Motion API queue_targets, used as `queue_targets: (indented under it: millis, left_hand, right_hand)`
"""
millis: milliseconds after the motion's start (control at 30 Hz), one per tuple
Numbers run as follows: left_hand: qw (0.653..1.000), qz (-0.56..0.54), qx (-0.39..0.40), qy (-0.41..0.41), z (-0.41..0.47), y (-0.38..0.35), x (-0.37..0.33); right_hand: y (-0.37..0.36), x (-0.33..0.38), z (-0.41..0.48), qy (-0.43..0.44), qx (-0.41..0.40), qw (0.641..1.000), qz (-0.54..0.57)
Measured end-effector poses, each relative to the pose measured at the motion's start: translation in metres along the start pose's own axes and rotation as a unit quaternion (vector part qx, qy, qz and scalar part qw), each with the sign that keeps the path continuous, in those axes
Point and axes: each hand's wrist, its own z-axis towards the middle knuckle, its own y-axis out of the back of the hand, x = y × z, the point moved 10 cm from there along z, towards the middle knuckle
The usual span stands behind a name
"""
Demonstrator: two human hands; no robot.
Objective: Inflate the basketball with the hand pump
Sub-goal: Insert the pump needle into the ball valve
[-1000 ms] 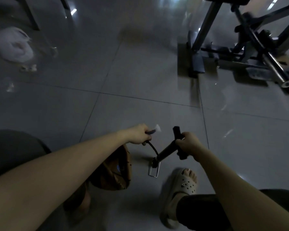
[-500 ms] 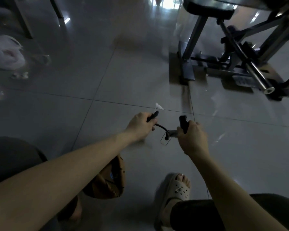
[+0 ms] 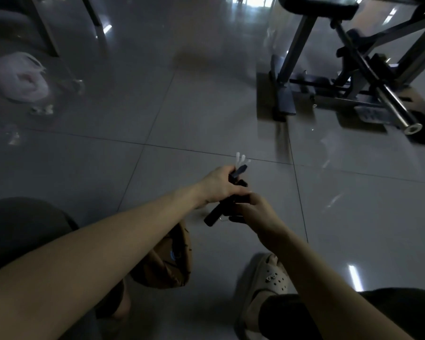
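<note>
A flat, deflated orange-brown basketball (image 3: 167, 263) lies on the floor between my feet, partly hidden under my left forearm. Above it I hold the black hand pump (image 3: 215, 214) in both hands, off the floor. My left hand (image 3: 219, 184) grips the pump's hose end, where small white nozzle pieces (image 3: 239, 159) stick up past the fingers. My right hand (image 3: 255, 212) grips the pump's handle end, close against the left hand. The pump's middle is hidden behind my hands.
Grey glossy floor tiles (image 3: 182, 106) stretch ahead. A black metal exercise machine (image 3: 353, 77) stands at the back right. A white plastic bag (image 3: 20, 77) lies at the back left by furniture legs. My right foot in a beige clog (image 3: 268, 283) rests below my right hand.
The pump was lifted off the floor. My two hands came together in front of me, and the pump turned so that its body points down to the left.
</note>
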Motion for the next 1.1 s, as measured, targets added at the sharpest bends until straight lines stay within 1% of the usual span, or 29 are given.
queue_targets:
  millis: [67,100,167,200,233,267,300,333,400,467,567,667,733,800,933,967,1000,1067,1100]
  left_hand:
    - [1.0,-0.016,0.002,-0.007,-0.004,0.015,-0.004]
    - [1.0,-0.025,0.003,-0.01,-0.007,0.021,-0.007]
    - [0.998,-0.055,0.016,-0.015,-0.015,0.033,-0.018]
    - [0.997,-0.066,0.03,-0.019,-0.018,0.039,-0.026]
    - [0.997,-0.065,0.046,-0.023,-0.021,0.046,-0.036]
    - [0.996,-0.059,0.063,-0.029,-0.024,0.053,-0.047]
    - [0.995,-0.054,0.079,-0.035,-0.027,0.06,-0.058]
    - [0.994,-0.054,0.09,-0.039,-0.029,0.067,-0.068]
    - [0.991,-0.071,0.103,-0.04,-0.036,0.078,-0.082]
    - [0.985,-0.109,0.123,-0.051,-0.046,0.083,-0.096]
    - [0.974,-0.163,0.14,-0.069,-0.056,0.087,-0.11]
    - [0.97,-0.167,0.157,-0.08,-0.062,0.088,-0.117]
    - [0.968,-0.165,0.167,-0.084,-0.064,0.089,-0.119]
    - [0.971,-0.159,0.159,-0.08,-0.063,0.092,-0.117]
    - [0.983,-0.122,0.119,-0.065,-0.057,0.092,-0.107]
    - [0.984,-0.122,0.114,-0.061,-0.056,0.09,-0.106]
    - [0.984,-0.124,0.109,-0.06,-0.055,0.087,-0.105]
    - [0.985,-0.126,0.098,-0.066,-0.052,0.083,-0.105]
    - [0.986,-0.125,0.089,-0.071,-0.05,0.082,-0.105]
  right_hand:
    - [-0.001,0.005,0.002,-0.004,0.034,0.999,0.014]
    - [0.004,0.004,0.005,-0.012,0.028,0.999,0.018]
    - [0.028,-0.009,0.017,-0.034,-0.036,0.999,0.01]
    - [0.041,-0.025,0.024,-0.055,-0.074,0.996,0.001]
    - [0.049,-0.044,0.029,-0.088,-0.093,0.992,0.001]
    - [0.048,-0.066,0.032,-0.132,-0.089,0.987,0.02]
    - [0.039,-0.09,0.033,-0.176,-0.069,0.98,0.058]
    - [0.028,-0.109,0.035,-0.202,-0.049,0.973,0.1]
    - [0.006,-0.13,0.041,-0.221,-0.026,0.957,0.184]
    - [-0.006,-0.142,0.048,-0.229,-0.034,0.931,0.282]
    - [-0.003,-0.148,0.056,-0.242,-0.088,0.864,0.433]
    - [0.011,-0.155,0.065,-0.264,-0.154,0.803,0.512]
    - [0.018,-0.158,0.07,-0.259,-0.178,0.782,0.537]
    - [0.035,-0.162,0.072,-0.245,-0.219,0.79,0.518]
    - [0.079,-0.168,0.065,-0.211,-0.333,0.82,0.415]
    - [0.086,-0.162,0.062,-0.197,-0.344,0.837,0.376]
    - [0.092,-0.153,0.059,-0.179,-0.348,0.862,0.322]
    - [0.096,-0.133,0.054,-0.136,-0.341,0.915,0.164]
    - [0.095,-0.124,0.053,-0.119,-0.334,0.932,0.075]
